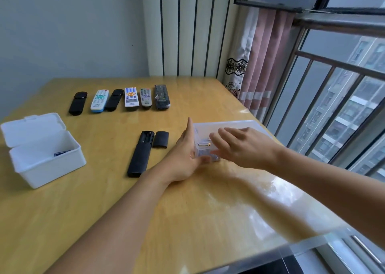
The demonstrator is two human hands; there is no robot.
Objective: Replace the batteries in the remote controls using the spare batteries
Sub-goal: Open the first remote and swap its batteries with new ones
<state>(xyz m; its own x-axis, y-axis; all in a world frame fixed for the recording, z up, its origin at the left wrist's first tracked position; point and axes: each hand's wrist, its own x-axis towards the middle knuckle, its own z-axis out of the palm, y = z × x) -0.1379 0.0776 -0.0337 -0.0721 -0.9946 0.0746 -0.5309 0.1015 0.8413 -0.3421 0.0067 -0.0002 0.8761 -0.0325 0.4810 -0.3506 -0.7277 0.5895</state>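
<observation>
A black remote (140,154) lies face down in the middle of the table with its battery bay open and empty. Its black cover (160,139) rests just to the right of it. My left hand (186,153) holds the near left side of a clear plastic box (225,125), thumb against its front corner. My right hand (243,145) hovers over the box with fingers spread, fingertips at the batteries (204,143) inside; whether they grip one is hidden. Several other remotes (131,97) lie in a row at the back.
A white box (44,157) with its hinged lid up stands at the left, with a dark blue item inside. The table's right edge runs along a window with railings and a pink curtain (260,61). Bare wood lies in front of my arms.
</observation>
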